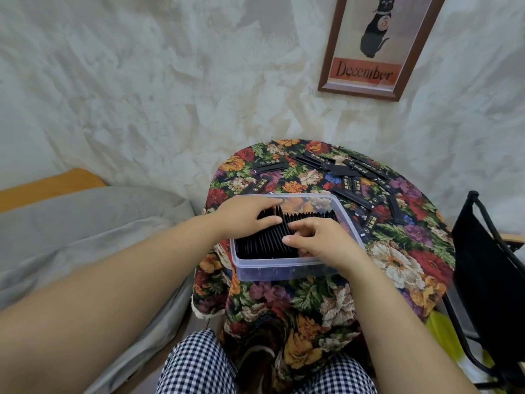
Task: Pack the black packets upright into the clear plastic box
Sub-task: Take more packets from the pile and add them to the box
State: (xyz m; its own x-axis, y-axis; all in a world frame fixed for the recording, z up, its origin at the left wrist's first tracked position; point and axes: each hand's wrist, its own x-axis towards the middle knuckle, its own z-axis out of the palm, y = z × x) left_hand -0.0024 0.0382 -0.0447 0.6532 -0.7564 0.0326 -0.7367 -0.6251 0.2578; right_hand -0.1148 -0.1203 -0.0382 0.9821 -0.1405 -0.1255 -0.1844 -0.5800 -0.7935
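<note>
A clear plastic box (284,265) stands on a small table with a floral cloth (397,263). Several black packets (261,241) stand upright in a row inside it; the far end of the box is bare. My left hand (244,216) rests on the left part of the row, fingers spread over the packet tops. My right hand (318,237) lies on the right part of the row, fingertips pressed among the packets. Several loose black packets (355,177) lie flat on the cloth behind and to the right of the box.
A grey bed cover (85,223) lies to the left of the table. A black folding chair (488,265) stands at the right. A framed cat picture (375,44) hangs on the textured wall behind. My checked trousers (199,365) show below.
</note>
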